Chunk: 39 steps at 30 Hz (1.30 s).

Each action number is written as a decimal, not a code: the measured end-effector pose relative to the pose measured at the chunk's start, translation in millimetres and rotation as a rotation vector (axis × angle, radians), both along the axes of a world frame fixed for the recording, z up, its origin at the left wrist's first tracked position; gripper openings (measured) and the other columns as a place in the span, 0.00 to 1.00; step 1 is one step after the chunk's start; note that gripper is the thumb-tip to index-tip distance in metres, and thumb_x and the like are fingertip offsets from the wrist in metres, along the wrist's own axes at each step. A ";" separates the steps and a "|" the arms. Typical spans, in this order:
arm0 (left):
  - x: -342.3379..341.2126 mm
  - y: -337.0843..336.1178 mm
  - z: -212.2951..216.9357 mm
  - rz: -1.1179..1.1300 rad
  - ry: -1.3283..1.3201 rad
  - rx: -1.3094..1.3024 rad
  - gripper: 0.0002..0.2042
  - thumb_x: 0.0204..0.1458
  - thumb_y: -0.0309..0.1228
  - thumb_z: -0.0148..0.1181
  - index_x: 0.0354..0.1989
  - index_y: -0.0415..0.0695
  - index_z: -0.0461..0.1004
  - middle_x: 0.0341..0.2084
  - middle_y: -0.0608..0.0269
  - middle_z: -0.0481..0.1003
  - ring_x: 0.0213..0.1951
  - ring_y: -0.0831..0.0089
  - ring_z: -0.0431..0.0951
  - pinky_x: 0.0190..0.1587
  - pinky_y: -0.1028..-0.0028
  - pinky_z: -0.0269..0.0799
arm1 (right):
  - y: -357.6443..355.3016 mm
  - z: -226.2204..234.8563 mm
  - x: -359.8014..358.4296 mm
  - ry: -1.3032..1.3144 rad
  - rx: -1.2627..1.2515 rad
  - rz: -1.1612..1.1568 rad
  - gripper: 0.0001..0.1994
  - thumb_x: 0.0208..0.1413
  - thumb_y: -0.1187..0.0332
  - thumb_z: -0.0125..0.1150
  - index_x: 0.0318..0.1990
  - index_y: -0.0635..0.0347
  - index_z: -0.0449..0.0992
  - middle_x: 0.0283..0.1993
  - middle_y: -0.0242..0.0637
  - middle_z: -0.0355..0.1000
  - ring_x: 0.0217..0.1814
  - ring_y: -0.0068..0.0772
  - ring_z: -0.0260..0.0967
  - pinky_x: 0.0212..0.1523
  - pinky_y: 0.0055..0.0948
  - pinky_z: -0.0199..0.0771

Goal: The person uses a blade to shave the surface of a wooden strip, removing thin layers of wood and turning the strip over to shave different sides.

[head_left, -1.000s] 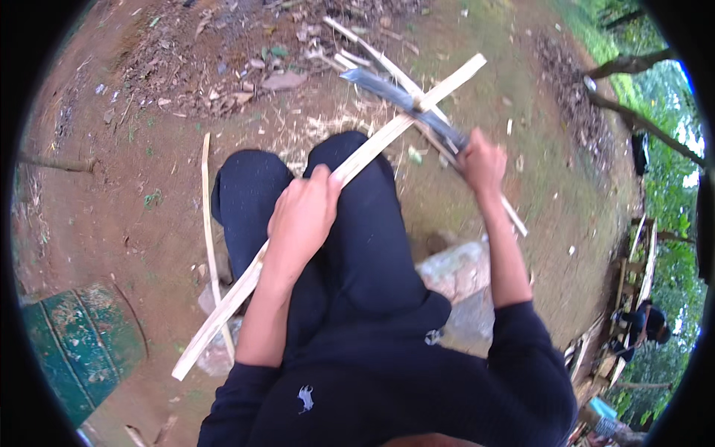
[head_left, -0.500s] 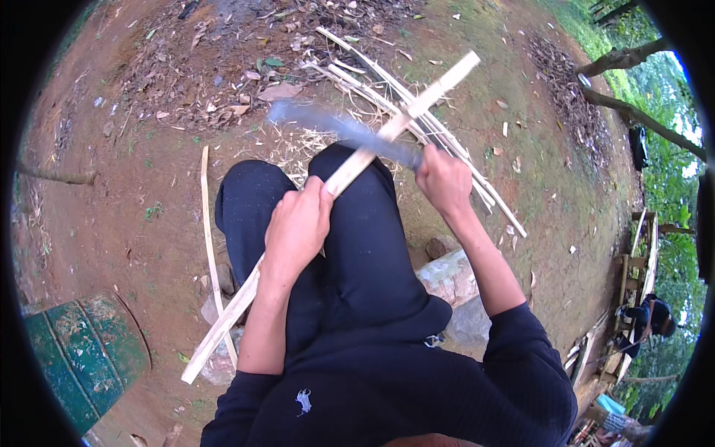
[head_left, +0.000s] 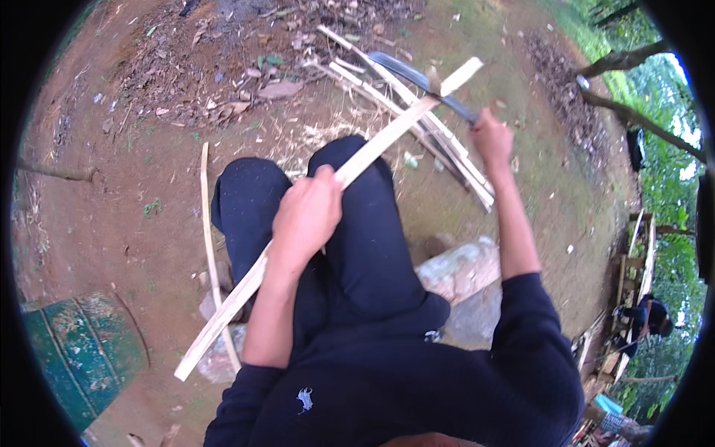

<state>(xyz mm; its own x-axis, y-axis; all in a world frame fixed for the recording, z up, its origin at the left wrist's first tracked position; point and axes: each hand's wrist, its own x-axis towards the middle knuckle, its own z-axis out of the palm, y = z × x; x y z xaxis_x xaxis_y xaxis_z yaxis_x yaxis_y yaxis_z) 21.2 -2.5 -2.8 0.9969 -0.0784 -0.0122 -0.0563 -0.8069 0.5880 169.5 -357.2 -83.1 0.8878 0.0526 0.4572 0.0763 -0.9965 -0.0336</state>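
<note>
Seated over bare ground, the left hand (head_left: 307, 216) grips a bamboo slat (head_left: 350, 201) across the knees; the right hand (head_left: 493, 138) holds a blade (head_left: 417, 78) apparently shaving its far end, where steady angle matters next.

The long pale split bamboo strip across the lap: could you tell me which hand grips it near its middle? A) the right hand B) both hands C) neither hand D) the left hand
D: the left hand is closed round the long pale split bamboo strip, while the right hand holds the dark long-bladed knife.
</note>
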 end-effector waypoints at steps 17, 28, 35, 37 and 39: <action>-7.7 15.4 -4.4 0.009 0.026 -0.102 0.11 0.66 0.33 0.48 0.37 0.37 0.70 0.23 0.37 0.75 0.32 0.34 0.77 0.37 0.42 0.71 | 45.3 23.6 -27.9 0.093 -0.186 0.306 0.03 0.53 0.68 0.61 0.30 0.52 0.75 0.22 0.44 0.77 0.23 0.46 0.78 0.25 0.48 0.77; -4.8 13.0 -0.7 0.037 0.010 -0.113 0.09 0.65 0.29 0.48 0.36 0.35 0.69 0.26 0.34 0.75 0.35 0.33 0.76 0.39 0.43 0.69 | 90.7 51.5 -53.8 0.035 -0.068 0.390 0.06 0.48 0.67 0.61 0.29 0.55 0.70 0.21 0.42 0.72 0.21 0.46 0.75 0.23 0.45 0.74; -3.7 7.9 4.3 0.102 0.089 0.094 0.18 0.67 0.36 0.44 0.35 0.32 0.72 0.26 0.34 0.78 0.33 0.37 0.81 0.40 0.46 0.76 | 49.0 59.2 -89.4 0.163 -0.087 0.311 0.06 0.47 0.71 0.59 0.30 0.56 0.68 0.20 0.38 0.71 0.19 0.44 0.73 0.20 0.45 0.72; -1.5 2.4 4.7 0.081 0.080 0.126 0.19 0.68 0.36 0.44 0.33 0.32 0.73 0.25 0.35 0.78 0.32 0.38 0.81 0.39 0.46 0.77 | 51.1 51.5 -98.0 0.227 -0.012 0.309 0.06 0.47 0.71 0.59 0.30 0.57 0.67 0.19 0.38 0.70 0.18 0.45 0.72 0.20 0.45 0.72; -1.8 -1.4 4.5 0.083 0.061 0.151 0.19 0.68 0.36 0.43 0.32 0.33 0.74 0.24 0.35 0.78 0.31 0.39 0.81 0.38 0.47 0.77 | 60.9 55.7 -105.3 0.204 -0.028 0.371 0.09 0.44 0.71 0.62 0.28 0.57 0.66 0.20 0.38 0.68 0.20 0.45 0.72 0.21 0.45 0.71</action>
